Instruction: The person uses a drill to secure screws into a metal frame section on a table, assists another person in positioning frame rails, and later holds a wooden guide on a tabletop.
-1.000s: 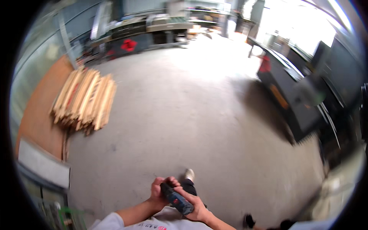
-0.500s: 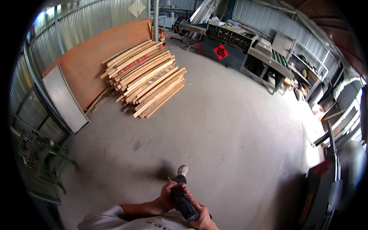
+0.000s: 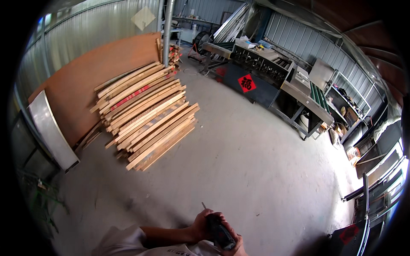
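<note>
Bare concrete floor (image 3: 239, 162) fills this workshop, and low at the frame's edge both hands close together on a dark power tool (image 3: 220, 232). Its long axis seems to run from the right hand (image 3: 232, 247), at its base, up-left past the left hand (image 3: 200, 224) gripping its front to a thin bit, with stacked timber strips (image 3: 145, 115) well beyond.

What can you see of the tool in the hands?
The tool is a dark, stubby power tool, apparently plastic, with a thin metal bit pointing up and left. It lies tilted at the bottom of the view, above the grey floor. The left hand grips its front; the right hand cups its rear. Details are blurred.
</note>
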{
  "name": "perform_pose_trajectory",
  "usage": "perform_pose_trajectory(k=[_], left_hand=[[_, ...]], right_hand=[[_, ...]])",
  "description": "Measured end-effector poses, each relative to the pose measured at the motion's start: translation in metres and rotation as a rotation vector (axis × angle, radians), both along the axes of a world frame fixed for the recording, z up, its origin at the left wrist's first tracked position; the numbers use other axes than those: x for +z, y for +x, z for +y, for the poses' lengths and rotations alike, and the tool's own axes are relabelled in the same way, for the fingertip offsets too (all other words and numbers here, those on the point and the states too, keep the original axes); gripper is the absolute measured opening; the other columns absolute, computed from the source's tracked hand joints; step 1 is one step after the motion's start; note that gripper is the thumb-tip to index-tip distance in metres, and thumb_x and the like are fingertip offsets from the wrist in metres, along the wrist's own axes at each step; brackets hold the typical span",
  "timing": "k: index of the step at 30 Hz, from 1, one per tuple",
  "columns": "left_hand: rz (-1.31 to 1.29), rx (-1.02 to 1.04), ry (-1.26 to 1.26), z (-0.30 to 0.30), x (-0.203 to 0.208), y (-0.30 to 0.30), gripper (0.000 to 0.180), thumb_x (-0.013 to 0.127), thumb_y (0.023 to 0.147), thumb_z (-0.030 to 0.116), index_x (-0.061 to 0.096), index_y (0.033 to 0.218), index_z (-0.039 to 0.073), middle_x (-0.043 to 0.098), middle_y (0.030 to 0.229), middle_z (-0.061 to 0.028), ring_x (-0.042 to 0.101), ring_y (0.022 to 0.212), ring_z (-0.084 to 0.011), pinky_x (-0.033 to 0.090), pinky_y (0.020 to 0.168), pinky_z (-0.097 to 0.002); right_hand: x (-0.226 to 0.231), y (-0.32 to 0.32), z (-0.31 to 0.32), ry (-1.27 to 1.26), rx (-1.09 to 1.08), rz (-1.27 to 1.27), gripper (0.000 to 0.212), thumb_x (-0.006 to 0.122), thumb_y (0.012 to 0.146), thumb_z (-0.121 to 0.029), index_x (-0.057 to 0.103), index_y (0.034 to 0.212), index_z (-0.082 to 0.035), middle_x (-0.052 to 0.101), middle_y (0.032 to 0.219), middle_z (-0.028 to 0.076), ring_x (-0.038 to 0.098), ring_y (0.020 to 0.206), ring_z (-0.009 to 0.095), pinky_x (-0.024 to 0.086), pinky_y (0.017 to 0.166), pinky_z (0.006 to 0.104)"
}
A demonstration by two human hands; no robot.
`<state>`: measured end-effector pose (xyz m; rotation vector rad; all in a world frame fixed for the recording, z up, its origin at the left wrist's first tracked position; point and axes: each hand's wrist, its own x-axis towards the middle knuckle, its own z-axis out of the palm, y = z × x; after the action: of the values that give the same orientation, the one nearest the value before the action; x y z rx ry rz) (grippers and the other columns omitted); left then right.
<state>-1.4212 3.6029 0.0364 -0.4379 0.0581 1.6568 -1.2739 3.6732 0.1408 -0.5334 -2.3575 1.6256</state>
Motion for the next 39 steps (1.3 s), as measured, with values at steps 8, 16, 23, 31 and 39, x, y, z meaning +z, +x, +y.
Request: perform_pose_trajectory(k=[8,16,23,31,39], left_hand=[[0.0,0.12,-0.162,0.183,-0.03,-0.196,0.035,0.052,0.082,0.032,0.061,0.084,-0.003,0.059,0.08,-0.0141,0.058,0.082,-0.0306,0.048,0.089,-0.0421],[0.087,0.299,-0.04,0.309,-0.006,-0.383,0.033,0.057,0.078,0.038,0.068,0.084,0.008,0.068,0.092,-0.0112,0.06,0.098,-0.0302,0.047,0.094,-0.0448],[0.08,0.484,-0.232,0.431,-0.022,-0.538,0.045,0.053,0.081,0.044,0.067,0.086,0.001,0.067,0.09,-0.0165,0.06,0.091,-0.0325,0.05,0.089,-0.0431],[0.007,0.371,0.049,0.636,-0.046,-0.786,0.032,0.06,0.078,0.033,0.065,0.083,0.002,0.064,0.085,-0.0149,0.06,0.09,-0.032,0.049,0.09,-0.0424],[-0.066,0.264,0.138,0.799,-0.017,-0.993,0.023,0.061,0.078,0.022,0.063,0.085,0.001,0.066,0.081,-0.0124,0.063,0.084,-0.0279,0.052,0.083,-0.0402]], right_hand=[[-0.058,-0.185,0.213,-0.171,0.154,0.052,0.074,0.077,0.072,-0.011,0.047,0.138,0.002,0.059,0.13,0.022,0.059,0.119,0.024,0.047,0.099,0.0367],[-0.045,-0.409,0.405,-0.059,0.618,0.146,0.085,0.072,0.072,-0.005,0.036,0.149,-0.01,0.057,0.135,0.016,0.059,0.12,0.028,0.043,0.102,0.0346],[-0.067,-0.597,0.523,-0.032,0.653,-0.003,0.086,0.073,0.074,-0.006,0.034,0.15,-0.012,0.058,0.131,0.02,0.061,0.115,0.036,0.046,0.098,0.0358],[-0.046,-0.827,0.701,0.016,0.571,0.088,0.079,0.074,0.074,-0.005,0.041,0.146,-0.009,0.057,0.135,0.018,0.057,0.124,0.026,0.044,0.102,0.0326],[-0.034,-1.007,0.83,-0.044,0.268,0.089,0.071,0.073,0.074,-0.006,0.046,0.139,0.0,0.061,0.127,0.021,0.059,0.119,0.023,0.047,0.099,0.0342]])
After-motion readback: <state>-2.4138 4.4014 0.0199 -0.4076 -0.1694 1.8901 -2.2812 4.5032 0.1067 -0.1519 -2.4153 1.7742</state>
